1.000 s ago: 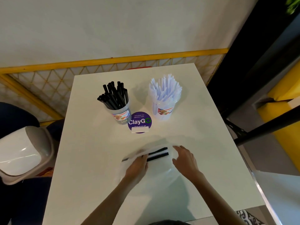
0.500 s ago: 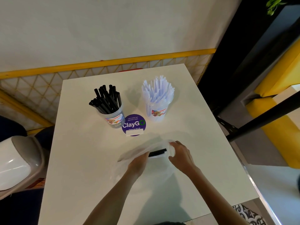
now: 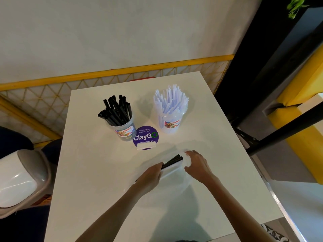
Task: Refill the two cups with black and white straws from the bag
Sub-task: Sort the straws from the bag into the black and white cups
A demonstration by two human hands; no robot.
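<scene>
A clear cup (image 3: 124,131) full of black straws stands on the white table (image 3: 97,180), left of a clear cup (image 3: 168,123) full of white straws. Nearer me lies a thin clear plastic bag (image 3: 174,173) with a few black straws (image 3: 173,161) inside, their ends pointing up to the right. My left hand (image 3: 150,177) is closed around the lower part of those straws through or inside the bag. My right hand (image 3: 196,163) pinches the bag's edge by the straw tips.
A round purple ClayGo sign (image 3: 145,137) stands between the cups, just in front of them. A white and grey bin lid (image 3: 19,179) sits off the table's left edge. A yellow-railed mesh barrier (image 3: 113,74) runs behind the table; a black bar (image 3: 283,128) crosses at right.
The black straws have tilted from lying flat to pointing up to the right. My hands have drawn closer together on the bag, the right one now at the straw tips.
</scene>
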